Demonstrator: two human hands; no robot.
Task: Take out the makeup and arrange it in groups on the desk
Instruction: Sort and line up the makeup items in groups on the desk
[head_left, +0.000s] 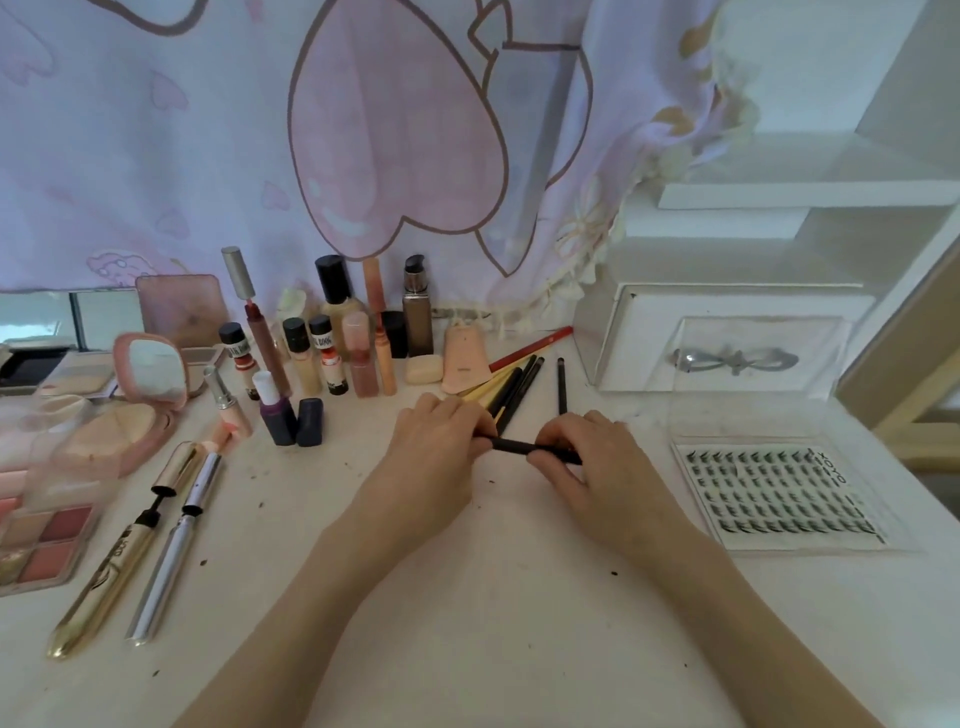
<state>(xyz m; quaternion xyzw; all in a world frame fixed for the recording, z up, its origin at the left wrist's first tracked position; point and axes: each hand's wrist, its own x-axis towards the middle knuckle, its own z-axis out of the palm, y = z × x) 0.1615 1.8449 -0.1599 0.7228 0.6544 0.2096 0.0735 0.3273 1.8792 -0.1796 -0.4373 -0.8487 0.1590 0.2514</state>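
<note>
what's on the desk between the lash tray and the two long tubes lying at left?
Head view: both hands, left hand and right hand, each gripping an end of a black pencil. Otherwise bare desk between lash tray and tubes.

left hand, right hand, gripping black pencil

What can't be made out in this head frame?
- Black pencil: both ends hidden inside left hand and right hand.
- Eyeshadow palette: cut off by the left edge.
- Small bottles' labels: too blurred to read.
</note>
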